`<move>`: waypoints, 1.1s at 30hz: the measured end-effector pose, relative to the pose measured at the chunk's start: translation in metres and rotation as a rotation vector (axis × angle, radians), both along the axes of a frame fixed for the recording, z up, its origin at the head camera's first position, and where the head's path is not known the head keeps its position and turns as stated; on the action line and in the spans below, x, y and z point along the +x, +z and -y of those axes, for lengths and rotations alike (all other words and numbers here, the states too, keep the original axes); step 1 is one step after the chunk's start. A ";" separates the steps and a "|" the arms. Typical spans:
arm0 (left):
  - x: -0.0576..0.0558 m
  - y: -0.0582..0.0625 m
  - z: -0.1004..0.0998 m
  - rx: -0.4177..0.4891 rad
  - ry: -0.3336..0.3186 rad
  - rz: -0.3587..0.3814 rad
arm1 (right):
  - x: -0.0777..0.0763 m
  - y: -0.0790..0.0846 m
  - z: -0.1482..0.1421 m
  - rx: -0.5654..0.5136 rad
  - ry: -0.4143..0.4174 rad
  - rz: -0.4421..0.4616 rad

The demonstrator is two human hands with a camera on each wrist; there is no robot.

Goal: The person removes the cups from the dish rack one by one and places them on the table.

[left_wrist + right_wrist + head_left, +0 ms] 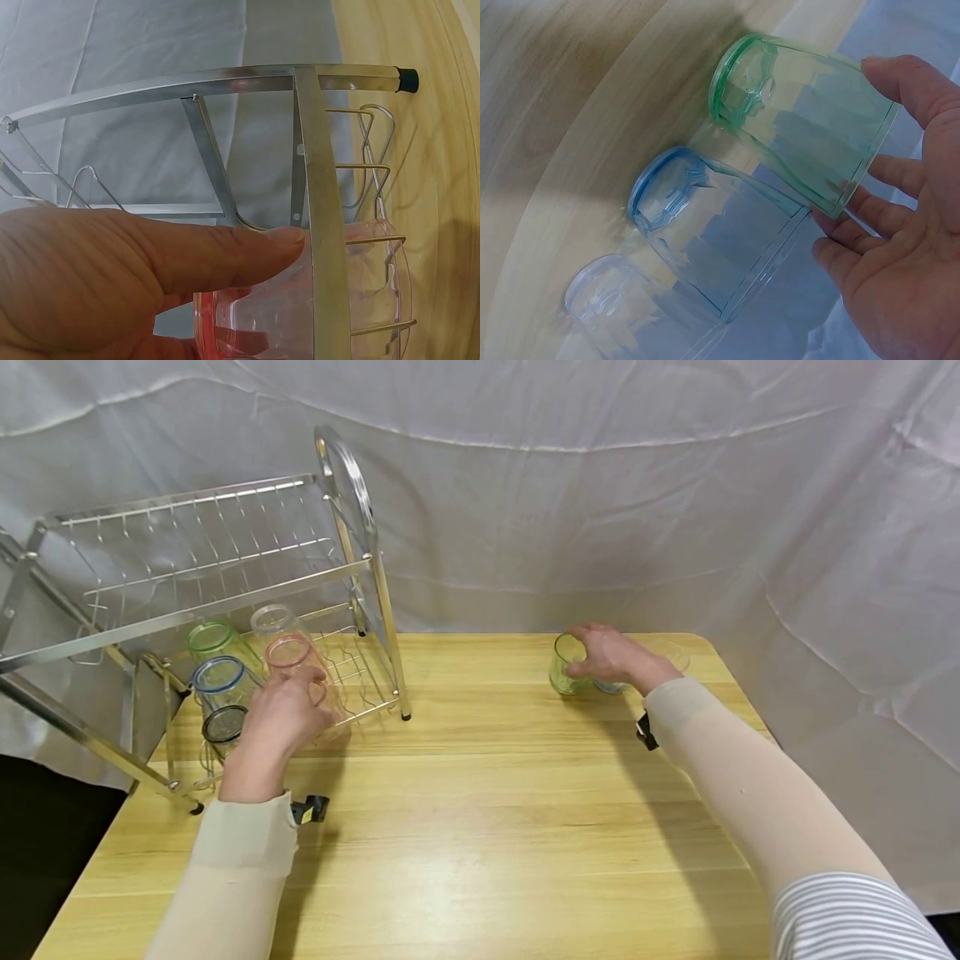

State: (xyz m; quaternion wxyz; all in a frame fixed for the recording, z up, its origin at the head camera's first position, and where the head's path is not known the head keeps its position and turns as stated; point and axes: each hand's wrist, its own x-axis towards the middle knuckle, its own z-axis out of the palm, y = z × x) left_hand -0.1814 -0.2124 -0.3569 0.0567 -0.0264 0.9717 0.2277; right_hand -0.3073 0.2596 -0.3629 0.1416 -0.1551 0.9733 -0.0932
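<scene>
In the head view my left hand grips a pink clear cup on the rack's lower level. The left wrist view has my thumb along one side of this pink cup, a metal rack bar crossing before it. Over at the far right of the table, my right hand is around the rim of a green clear cup, its fingers loosely spread. The right wrist view has the green cup upright on the table beside a blue-tinted cup and a colourless cup.
A two-level metal rack stands on the left of the wooden table. Its lower level also holds a green cup, a blue-rimmed cup, a black-rimmed cup and a clear cup. Grey cloth hangs behind.
</scene>
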 end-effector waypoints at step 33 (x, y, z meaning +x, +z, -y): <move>0.017 0.019 0.006 0.161 0.052 -0.104 | 0.001 -0.003 0.001 -0.011 -0.009 -0.010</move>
